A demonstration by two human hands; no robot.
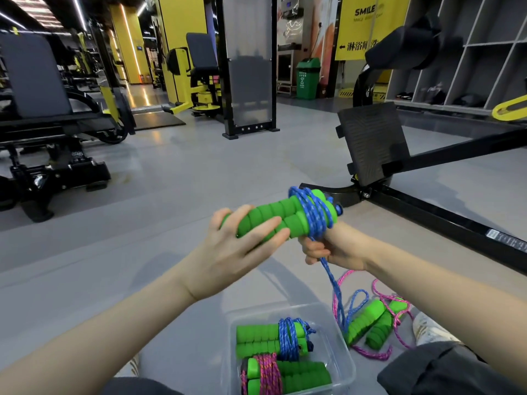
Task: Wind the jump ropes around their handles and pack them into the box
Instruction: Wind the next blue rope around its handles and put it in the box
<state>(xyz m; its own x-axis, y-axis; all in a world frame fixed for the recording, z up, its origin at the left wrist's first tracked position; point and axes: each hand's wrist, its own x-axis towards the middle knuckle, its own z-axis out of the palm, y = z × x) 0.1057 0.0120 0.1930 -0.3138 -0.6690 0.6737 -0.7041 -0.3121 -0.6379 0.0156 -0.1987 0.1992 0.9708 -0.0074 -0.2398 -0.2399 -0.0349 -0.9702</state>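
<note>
Roughly halfway through. Already packed into the clear plastic box (343, 334): one blue-corded bundle (288, 336) and one pink-corded bundle (268, 372), both neatly wound. Gripped in the left hand (242, 246), above the box: a third pair of ribbed green foam handles (271, 220), with several turns of braided blue cord (313, 215) round the far end. Pinched the slack below in the right hand (332, 249), with a long tail trailing to the floor. Left unwound beside the box: a pink rope (370, 354), loosely tangled about its handles.
</note>
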